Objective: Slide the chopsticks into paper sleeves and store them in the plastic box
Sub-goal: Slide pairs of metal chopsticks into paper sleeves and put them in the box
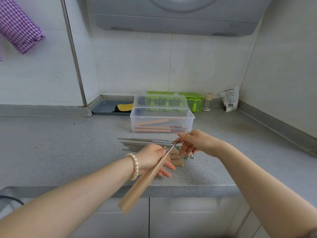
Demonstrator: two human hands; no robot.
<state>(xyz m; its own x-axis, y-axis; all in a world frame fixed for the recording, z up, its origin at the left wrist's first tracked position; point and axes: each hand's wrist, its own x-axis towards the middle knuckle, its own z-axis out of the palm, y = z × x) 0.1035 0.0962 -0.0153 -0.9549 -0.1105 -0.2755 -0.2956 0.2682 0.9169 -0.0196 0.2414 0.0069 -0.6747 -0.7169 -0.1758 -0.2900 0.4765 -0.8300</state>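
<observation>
My left hand (154, 158) grips a long tan paper sleeve (140, 184) that slants down toward me past the counter edge. My right hand (193, 143) pinches the top end of metal chopsticks (172, 148) whose lower part is inside the sleeve's mouth. Several loose metal chopsticks (144, 143) lie on the grey counter behind my hands. A few more tan sleeves (177, 161) lie under my hands. The clear plastic box (162, 121) stands open farther back, its lid raised, with several sleeved chopsticks (159, 127) lying inside.
A green holder (195, 100) stands against the wall behind the box, with a small jar (207, 102) and a white packet (229, 98) to its right. A grey tray (109, 107) with a yellow piece sits at the back left. Purple checked cloth (18, 26) hangs upper left.
</observation>
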